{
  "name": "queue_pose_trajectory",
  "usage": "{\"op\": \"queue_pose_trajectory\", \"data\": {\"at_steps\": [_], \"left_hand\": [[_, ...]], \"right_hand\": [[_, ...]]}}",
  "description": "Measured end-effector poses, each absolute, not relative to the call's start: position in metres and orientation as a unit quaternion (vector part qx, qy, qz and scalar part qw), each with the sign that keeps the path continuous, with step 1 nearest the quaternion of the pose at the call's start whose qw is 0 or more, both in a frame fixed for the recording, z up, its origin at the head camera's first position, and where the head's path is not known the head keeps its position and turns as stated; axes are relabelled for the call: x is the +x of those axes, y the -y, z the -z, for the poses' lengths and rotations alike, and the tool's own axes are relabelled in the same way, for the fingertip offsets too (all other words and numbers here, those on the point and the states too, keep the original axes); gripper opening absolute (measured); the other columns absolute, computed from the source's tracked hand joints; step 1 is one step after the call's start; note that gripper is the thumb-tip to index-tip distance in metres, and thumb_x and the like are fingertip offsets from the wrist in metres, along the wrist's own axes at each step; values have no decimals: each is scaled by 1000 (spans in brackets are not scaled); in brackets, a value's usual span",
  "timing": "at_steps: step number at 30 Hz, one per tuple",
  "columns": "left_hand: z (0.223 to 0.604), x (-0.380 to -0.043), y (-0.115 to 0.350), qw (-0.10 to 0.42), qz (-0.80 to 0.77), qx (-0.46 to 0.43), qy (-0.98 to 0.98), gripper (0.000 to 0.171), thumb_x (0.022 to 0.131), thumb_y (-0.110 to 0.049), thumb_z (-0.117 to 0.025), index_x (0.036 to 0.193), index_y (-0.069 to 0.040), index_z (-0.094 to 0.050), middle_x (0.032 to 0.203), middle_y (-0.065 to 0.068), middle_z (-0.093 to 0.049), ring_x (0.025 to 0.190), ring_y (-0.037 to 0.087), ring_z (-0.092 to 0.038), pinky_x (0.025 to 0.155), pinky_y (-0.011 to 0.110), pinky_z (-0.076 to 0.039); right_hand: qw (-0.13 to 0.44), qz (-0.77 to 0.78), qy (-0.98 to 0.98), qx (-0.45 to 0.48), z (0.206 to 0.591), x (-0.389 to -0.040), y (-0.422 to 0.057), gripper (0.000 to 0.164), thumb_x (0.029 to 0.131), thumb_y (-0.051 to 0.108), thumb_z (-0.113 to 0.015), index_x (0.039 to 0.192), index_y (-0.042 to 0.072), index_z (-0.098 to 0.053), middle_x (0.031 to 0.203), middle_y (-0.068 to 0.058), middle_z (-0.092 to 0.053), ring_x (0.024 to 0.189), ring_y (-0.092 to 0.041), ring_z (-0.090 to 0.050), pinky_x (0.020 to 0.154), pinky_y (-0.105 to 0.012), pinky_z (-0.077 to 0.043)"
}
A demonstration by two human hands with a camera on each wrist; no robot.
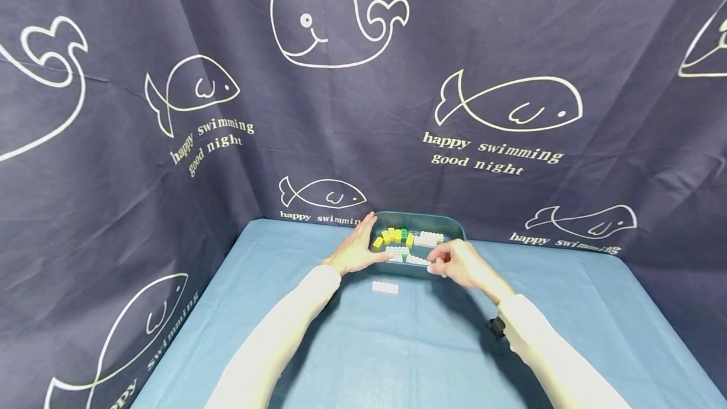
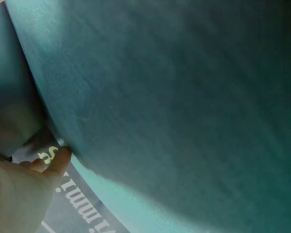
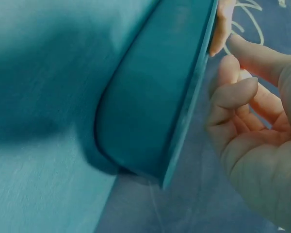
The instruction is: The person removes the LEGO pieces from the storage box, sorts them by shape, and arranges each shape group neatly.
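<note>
A teal bin [image 1: 440,219] stands at the back of the table with toy building bricks in it. My left hand [image 1: 354,252] spans its left end, fingers straight along the side and thumb over the front rim; its fingertip also shows in the left wrist view. My right hand [image 1: 459,264] is bent over the bin's front right, fingers curled, right beside a white brick [image 1: 418,260]. In the right wrist view, the thumb and fingers of the right hand [image 3: 254,111] are close together beyond the bin's rim [image 3: 184,121]; whether they pinch a brick I cannot tell.
Several yellow bricks [image 1: 392,234], a green brick [image 1: 404,235] and other white bricks [image 1: 428,238] lie in the bin. One pale pink-white brick [image 1: 385,287] is on the blue table [image 1: 363,358] before it. A dark printed curtain [image 1: 363,118] hangs close behind.
</note>
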State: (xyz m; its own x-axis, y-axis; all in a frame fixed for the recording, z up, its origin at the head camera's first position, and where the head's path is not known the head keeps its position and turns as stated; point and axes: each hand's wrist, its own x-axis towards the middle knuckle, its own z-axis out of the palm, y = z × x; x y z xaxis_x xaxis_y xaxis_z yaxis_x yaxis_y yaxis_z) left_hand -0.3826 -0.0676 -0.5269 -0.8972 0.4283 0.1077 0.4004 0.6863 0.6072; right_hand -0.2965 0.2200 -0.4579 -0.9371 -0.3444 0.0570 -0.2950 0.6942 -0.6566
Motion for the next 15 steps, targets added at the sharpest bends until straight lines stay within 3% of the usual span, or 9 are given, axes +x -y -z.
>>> {"op": "queue_pose_trajectory", "data": {"at_steps": [10,15], "left_hand": [[534,-384,70,18,-341,233,-911,115,89,-63,-79,174,-10,-23,187,3,-14,172,31,-19,138,54,-27],[536,-387,71,8,-345,237,-908,116,89,-69,-77,175,-12,-23,186,2,-15,172,30,-20,137,54,-29]], "right_hand": [[29,351,-923,-157,466,-336,-212,18,92,9,-82,108,0,-82,72,-13,-75,64,-8,-64,73,-27,-53],[19,352,-924,-145,471,-349,-208,15,92,8,-81,105,2,-83,75,-13,-76,64,-8,-64,72,-28,-55]]}}
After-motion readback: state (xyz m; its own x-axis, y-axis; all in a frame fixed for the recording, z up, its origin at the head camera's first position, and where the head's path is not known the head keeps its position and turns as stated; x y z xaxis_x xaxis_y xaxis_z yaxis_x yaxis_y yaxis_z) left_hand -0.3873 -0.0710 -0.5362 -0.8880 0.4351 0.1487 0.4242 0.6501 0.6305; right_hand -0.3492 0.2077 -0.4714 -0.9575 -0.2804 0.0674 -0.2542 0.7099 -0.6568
